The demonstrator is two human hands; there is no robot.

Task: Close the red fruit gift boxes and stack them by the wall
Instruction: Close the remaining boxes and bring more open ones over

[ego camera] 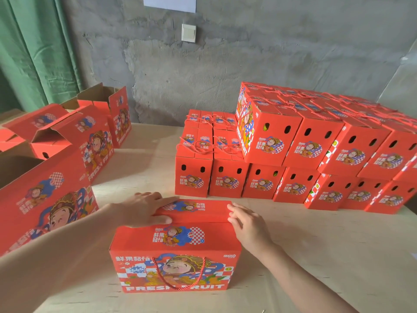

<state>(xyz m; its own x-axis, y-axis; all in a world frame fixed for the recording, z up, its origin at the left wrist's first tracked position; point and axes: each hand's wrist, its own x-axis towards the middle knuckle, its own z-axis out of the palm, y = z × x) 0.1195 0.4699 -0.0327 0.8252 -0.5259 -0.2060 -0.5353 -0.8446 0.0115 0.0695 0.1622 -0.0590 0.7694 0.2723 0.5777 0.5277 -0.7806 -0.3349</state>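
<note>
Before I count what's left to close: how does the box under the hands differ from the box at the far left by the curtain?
The box under the hands has its top flaps folded down, with the left hand and right hand pressing them; the far-left box stands open, flaps up, showing brown cardboard inside. The near box shows a red rope handle; none shows on the far one. Both are red with the same cartoon print and "FRESH FRUIT" lettering.

stacked boxes [338,154] cropped right; box contents hidden
</note>
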